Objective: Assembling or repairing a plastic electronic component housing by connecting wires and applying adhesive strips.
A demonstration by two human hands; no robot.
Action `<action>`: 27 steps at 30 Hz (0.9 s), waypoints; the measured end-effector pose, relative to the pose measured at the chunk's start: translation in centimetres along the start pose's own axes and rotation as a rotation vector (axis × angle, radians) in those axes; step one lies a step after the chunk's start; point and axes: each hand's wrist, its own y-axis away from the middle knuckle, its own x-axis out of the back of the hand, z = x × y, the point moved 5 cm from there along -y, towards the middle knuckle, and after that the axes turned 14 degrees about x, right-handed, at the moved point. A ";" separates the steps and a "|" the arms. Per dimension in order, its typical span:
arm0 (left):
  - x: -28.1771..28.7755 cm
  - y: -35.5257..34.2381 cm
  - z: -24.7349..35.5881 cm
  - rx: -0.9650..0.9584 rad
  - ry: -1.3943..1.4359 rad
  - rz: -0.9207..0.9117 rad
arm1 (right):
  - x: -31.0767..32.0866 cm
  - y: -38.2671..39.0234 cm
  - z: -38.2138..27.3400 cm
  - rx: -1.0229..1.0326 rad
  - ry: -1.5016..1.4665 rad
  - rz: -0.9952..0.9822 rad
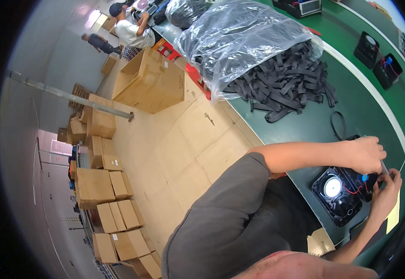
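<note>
An opened black speaker housing lies on the green bench in front of me, with a bright round speaker in its near part. Red wires run from there to a blue part in the other half, which is mostly hidden under my hands. My left hand is bent over that half, its fingers closed at the edge. My right hand pinches the same half along a thin grey edge. A black strap loop lies beyond my left wrist.
A heap of black straps spills from a clear plastic bag. More opened black housings stand across the bench's pale rail. Cardboard boxes stand on the floor at left. A co-worker works at the far bench end; another person is behind.
</note>
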 end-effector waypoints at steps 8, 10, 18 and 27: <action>0.5 0.0 0.1 -0.019 0.000 -0.010 | -2.2 0.7 5.1 -0.063 0.000 0.094; 0.9 0.2 0.1 -0.026 0.061 -0.011 | -5.0 -0.3 7.7 -0.241 -0.621 -0.081; 2.2 0.7 -0.6 -0.120 0.128 0.131 | -4.3 -5.1 6.6 -0.179 -0.345 -0.449; 8.2 1.5 -3.9 -0.085 0.343 0.201 | -2.9 -3.8 4.2 -0.211 -0.394 -0.491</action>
